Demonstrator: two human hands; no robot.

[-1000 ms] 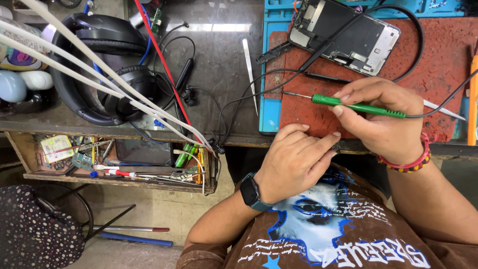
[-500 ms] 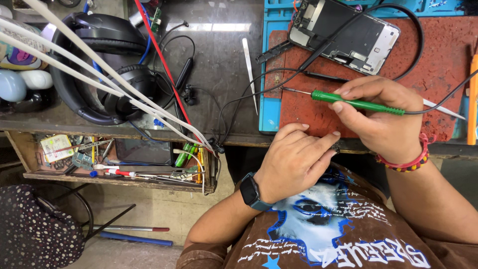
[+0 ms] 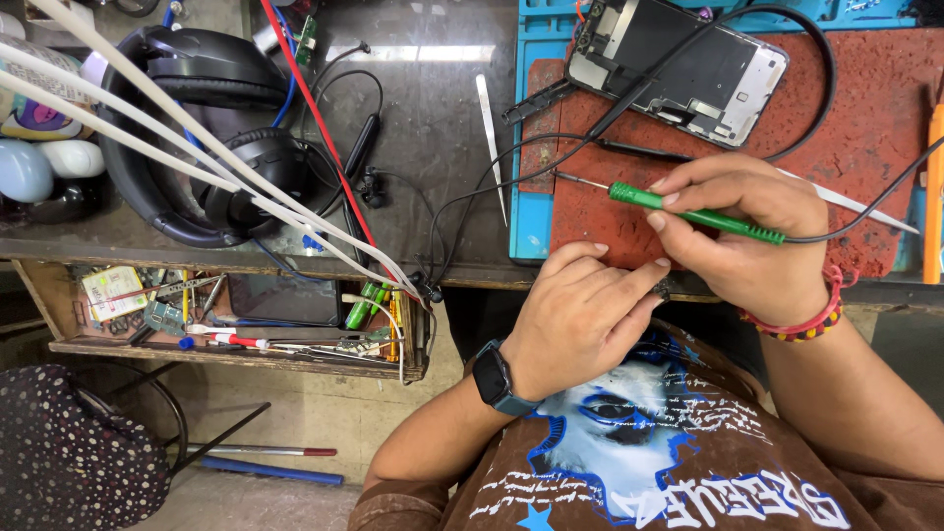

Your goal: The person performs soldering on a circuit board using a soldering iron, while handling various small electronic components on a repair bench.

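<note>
Black headphones (image 3: 197, 147) and tangled cables fill the upper left of the frame; an opened phone (image 3: 678, 64) lies top centre on the red mat (image 3: 865, 128). Your right hand (image 3: 747, 231), centre right, pinches the green screwdriver (image 3: 688, 211), its tip pointing left. Your left hand (image 3: 585, 315) rests curled just below, fingertips touching the right hand, holding nothing I can see.

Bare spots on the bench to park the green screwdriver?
Free: the dark benchtop between the headphones and white spudger, and the red mat right of the opened phone. Crowded: the bench's left end and cable-crossed front edge.
</note>
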